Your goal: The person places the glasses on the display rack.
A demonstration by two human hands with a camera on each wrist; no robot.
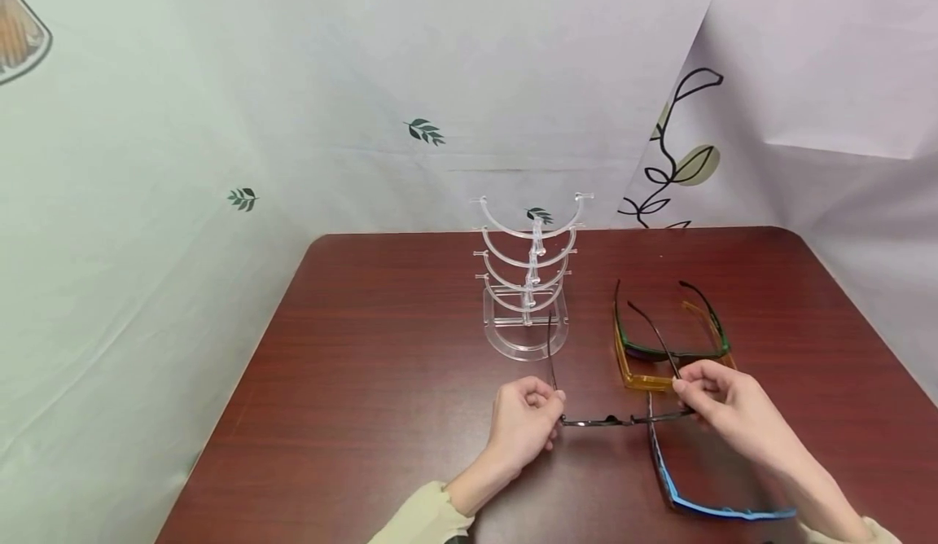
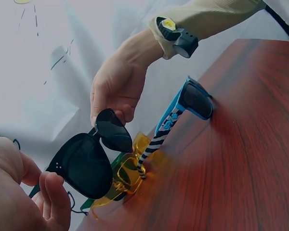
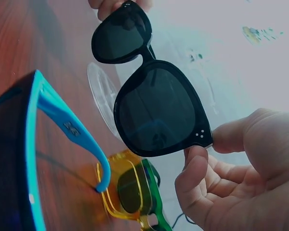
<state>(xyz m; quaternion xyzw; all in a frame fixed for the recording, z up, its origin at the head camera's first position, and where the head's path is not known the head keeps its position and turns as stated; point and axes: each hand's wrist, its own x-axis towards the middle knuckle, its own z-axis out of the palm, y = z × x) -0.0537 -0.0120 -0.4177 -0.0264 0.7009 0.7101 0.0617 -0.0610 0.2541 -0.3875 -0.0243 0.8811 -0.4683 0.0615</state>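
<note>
Both hands hold a pair of black sunglasses up over the table, temples unfolded and pointing toward the back. My left hand pinches the left hinge corner between thumb and fingers. At the opposite hinge corner, my right hand pinches the frame the same way. Dark round lenses show in both wrist views. Behind the left hand stands a clear plastic glasses rack with several curved tiers, none bearing glasses. One temple of the black sunglasses overlaps the rack's base in the head view.
Blue sunglasses with a zebra-striped temple lie at the front right, under the right forearm. Yellow-framed glasses and green-framed sunglasses sit together farther back. A patterned white cloth hangs behind the dark red table.
</note>
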